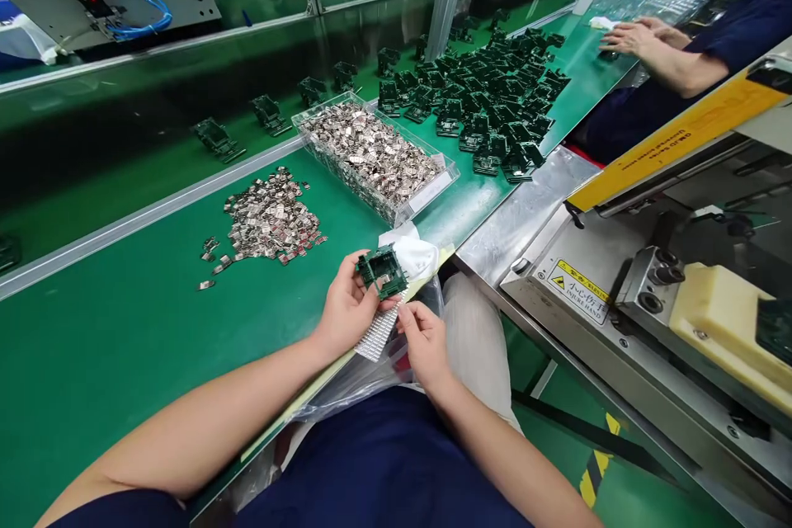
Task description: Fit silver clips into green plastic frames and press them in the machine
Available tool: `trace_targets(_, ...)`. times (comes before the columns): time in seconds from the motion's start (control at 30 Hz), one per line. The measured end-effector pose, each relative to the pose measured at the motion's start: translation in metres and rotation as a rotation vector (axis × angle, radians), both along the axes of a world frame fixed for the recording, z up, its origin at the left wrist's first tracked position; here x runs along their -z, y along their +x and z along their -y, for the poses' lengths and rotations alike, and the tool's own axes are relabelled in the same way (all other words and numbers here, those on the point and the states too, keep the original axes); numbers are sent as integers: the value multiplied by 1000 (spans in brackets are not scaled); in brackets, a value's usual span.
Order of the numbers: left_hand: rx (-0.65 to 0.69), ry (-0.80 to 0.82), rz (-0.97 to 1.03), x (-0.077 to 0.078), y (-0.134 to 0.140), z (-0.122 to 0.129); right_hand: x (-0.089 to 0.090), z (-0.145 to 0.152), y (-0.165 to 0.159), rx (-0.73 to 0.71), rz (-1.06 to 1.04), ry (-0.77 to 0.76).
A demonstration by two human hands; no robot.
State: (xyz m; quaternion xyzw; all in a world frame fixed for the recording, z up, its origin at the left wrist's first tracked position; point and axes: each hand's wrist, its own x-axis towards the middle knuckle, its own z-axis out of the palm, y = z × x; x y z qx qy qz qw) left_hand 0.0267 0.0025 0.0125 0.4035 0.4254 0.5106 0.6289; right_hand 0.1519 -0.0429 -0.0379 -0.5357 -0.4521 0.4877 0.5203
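My left hand (347, 305) grips a dark green plastic housing (384, 271), a boxy frame with an open middle, over the table's front edge. Just right of it, my right hand (426, 340) has thumb and forefinger pinched together; whatever lies between them is too small to make out. Beneath the housing, between both hands, shows a sheet of small silver labels (376, 337). A crumpled white cloth (416, 257) lies right behind the housing. Farther left, a loose pile of small shiny metal pieces (269, 217) rests on the green table.
A clear bin (413, 205) full of similar metal pieces stands behind my hands. Beyond it, many green housings (473, 95) lie heaped. A machine with a yellow beam (674, 140) and warning label stands at right. Other people's hands (637, 40) are at work farther off.
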Motion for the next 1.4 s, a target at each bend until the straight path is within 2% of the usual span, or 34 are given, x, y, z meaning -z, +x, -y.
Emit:
trace_targets(0.23, 6, -38, -20, -4, 3, 0, 7, 0, 5, -40, 138, 151)
trace_targets(0.5, 4, -32, -21, -3, 3, 0, 6, 0, 17, -177, 262, 235)
trace_targets(0.6, 6, -37, -13, -3, 3, -1, 4, -2, 24, -245, 402, 257)
trace_targets(0.73, 13, -45, -16, -2, 2, -1, 7, -4, 31, -392, 671, 201)
trace_targets(0.87, 6, -47, -16, 0, 1, -1, 16, -1, 33, -416, 707, 113)
trace_targets(0.93, 15, -33, -4, 1, 0, 0, 15, 1, 35, -413, 709, 80)
trace_targets(1.03, 38, 30, 28, 1, -1, 1, -1, 4, 44, -391, 704, 57)
trace_targets(1.2, 94, 130, 24, 3, -3, 4, -49, 4, 56, -148, 484, 78)
trace_targets(1.27, 109, 158, 5, 4, -4, 6, -64, 1, 54, -114, 400, 109)
trace_targets(1.4, 94, 182, -62, 6, -8, 8, -79, -8, 36, -66, 301, 148)
